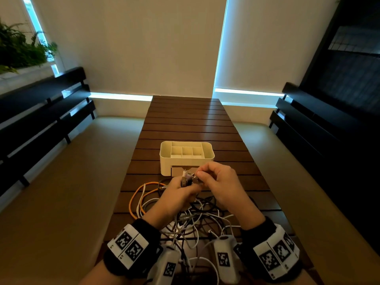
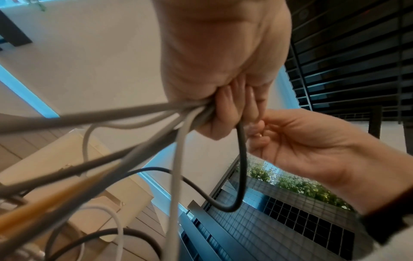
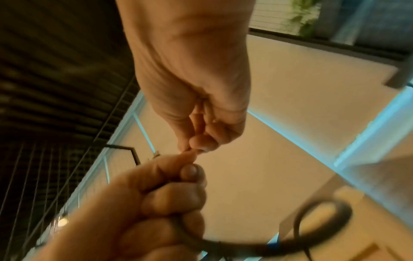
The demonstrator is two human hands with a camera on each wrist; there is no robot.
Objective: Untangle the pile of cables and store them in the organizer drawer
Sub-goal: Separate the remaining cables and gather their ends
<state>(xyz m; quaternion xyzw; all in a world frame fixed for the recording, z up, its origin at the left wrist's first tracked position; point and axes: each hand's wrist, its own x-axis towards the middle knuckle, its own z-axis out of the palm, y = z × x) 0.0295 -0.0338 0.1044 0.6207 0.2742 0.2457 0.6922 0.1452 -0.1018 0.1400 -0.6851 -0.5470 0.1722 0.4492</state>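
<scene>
A tangled pile of cables [image 1: 191, 219] in white, black and orange lies on the slatted wooden table [image 1: 189, 120] near me. My left hand [image 1: 181, 192] grips a bundle of cable ends [image 1: 187, 177], raised above the pile; the strands [image 2: 156, 120] fan out from its fist. My right hand [image 1: 213, 179] pinches one connector at the top of that bundle, thumb and forefinger [image 3: 201, 146] pressed together. Just beyond the hands stands the white organizer [image 1: 164, 159] with divided top compartments and a front drawer [image 1: 176, 170] that looks closed.
An orange cable loop [image 1: 135, 198] spreads to the left of the pile. Benches with dark slatted backs [image 1: 41, 112] flank the table on both sides. Beyond the organizer the tabletop runs on towards the window.
</scene>
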